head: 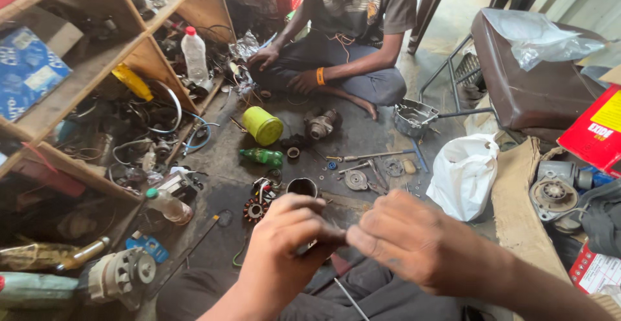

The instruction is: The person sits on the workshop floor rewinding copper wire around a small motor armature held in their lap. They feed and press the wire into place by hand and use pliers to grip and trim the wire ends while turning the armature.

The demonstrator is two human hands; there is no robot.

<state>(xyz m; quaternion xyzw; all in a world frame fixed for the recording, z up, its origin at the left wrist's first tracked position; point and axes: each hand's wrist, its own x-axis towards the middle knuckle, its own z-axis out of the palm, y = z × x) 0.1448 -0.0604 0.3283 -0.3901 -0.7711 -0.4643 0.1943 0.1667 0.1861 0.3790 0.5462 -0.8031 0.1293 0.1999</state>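
**Two hands meet over a cluttered workshop floor**

Head view: the left hand (284,243) and right hand (404,240) come together low in the middle, fingertips touching. The left hand's grip is narrow, fingers pinched on something small and dark (too blurred to name); whether the right hand's grip holds anything cannot be told. Just beyond the hands, on the floor (362,140), stand a dark metal cup (302,187) and a coil stator (254,210). Farther off lie a green bottle (262,156), a yellow can (262,125) and a starter motor (321,124). A white bag (462,173) sits to the right. Another person (349,43) sits cross-legged opposite, hands resting near the knees. Wooden shelves (97,62) of wires and parts fill the left.
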